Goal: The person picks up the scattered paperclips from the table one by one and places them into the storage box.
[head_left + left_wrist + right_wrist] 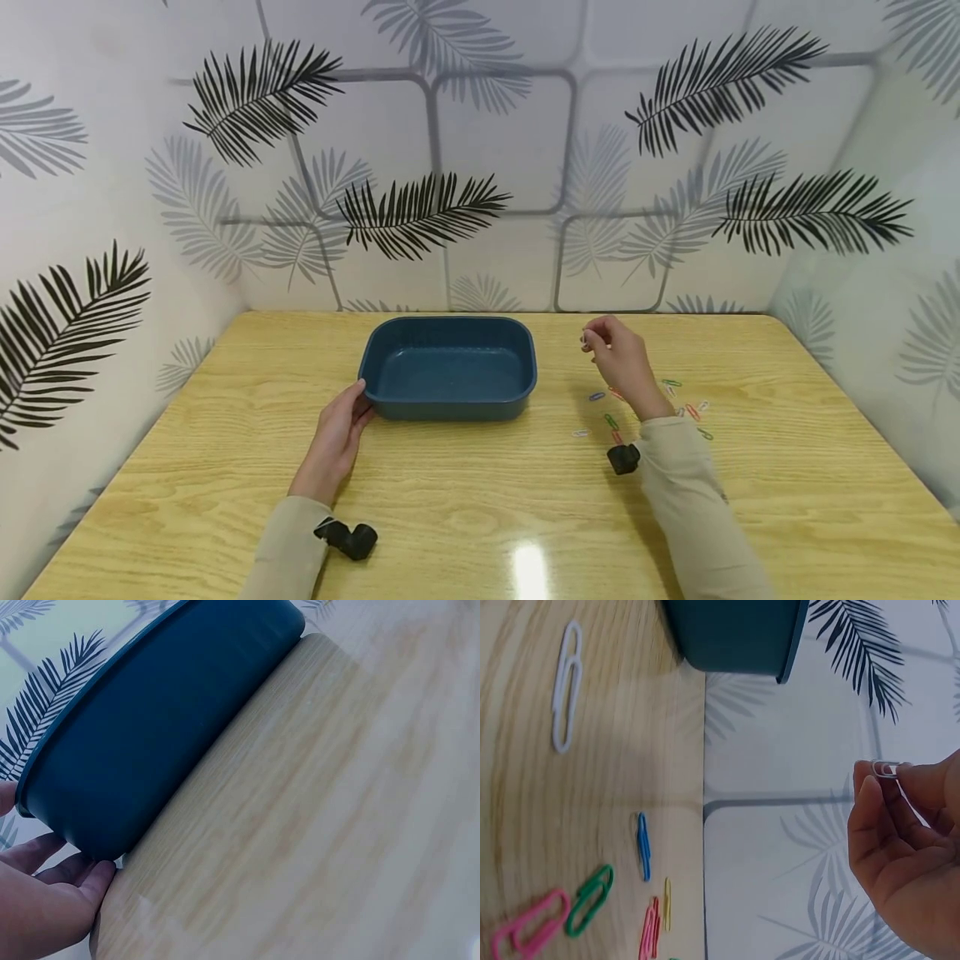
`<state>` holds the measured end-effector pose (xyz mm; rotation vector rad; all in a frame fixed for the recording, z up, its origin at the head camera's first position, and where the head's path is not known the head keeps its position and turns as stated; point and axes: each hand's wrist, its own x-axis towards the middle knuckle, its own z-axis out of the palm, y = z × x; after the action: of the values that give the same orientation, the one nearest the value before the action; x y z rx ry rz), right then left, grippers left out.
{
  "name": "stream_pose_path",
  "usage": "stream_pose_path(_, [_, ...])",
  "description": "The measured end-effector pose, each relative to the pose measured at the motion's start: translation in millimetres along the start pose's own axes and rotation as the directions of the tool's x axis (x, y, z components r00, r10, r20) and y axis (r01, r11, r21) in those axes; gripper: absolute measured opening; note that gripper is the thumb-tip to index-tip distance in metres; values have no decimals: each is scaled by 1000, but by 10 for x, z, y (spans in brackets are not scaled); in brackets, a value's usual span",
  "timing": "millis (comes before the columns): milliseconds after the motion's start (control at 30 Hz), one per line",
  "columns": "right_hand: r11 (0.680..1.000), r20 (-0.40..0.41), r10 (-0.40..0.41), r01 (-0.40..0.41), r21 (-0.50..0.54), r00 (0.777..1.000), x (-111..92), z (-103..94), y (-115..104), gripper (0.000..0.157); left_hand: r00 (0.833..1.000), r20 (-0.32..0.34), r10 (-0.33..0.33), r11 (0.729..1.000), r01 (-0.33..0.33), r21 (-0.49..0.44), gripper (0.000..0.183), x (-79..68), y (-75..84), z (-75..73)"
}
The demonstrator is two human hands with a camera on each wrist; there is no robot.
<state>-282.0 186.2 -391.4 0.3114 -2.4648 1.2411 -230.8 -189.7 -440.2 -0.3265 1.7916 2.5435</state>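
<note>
A dark blue plastic basin [450, 411] stands on the wooden table with nothing inside it. At its near left corner my left hand [335, 437] holds it, thumb on the rim and the other fingers [96, 883] against the outer wall low down. To the right of the basin my right hand [621, 362] is raised above the table. Between its thumb and fingertips it pinches a white paper clip [886, 768]. Below that hand lie several loose paper clips, among them a white one [567, 686], a blue one [643, 846] and a green one [589, 900].
The light wooden table [465, 500] ends at a wall [510, 150] with a leaf pattern. More clips, such as a red one [692, 412] and a green one [705, 434], lie beside the right forearm. A bright reflection shows near the table's front.
</note>
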Motion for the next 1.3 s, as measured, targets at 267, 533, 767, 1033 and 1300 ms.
stream_pose_path(267, [998,21,-46,45,43,999,-31,78,-143,9,1000,-4,-4,1000,4,4,51,-3,-5,-20])
stream_pose_path(533, [996,24,-64,62,70,998,-14,160,-260,10,1000,-3,-6,1000,6,1,50,13,-3,-33])
stream_pose_path(767, [994,51,-73,68,89,996,-8,277,-355,9,1000,-5,-4,1000,4,-1,50,-1,-5,-32])
stream_pose_path(1033, [992,79,-72,63,114,994,-10,365,-468,9,1000,-4,3,1000,-3,1,50,-9,-4,-17])
stream_pose_path(1300, [986,92,-96,82,145,991,2,425,-518,9,1000,2,-3,1000,3,2,50,-7,-3,-8])
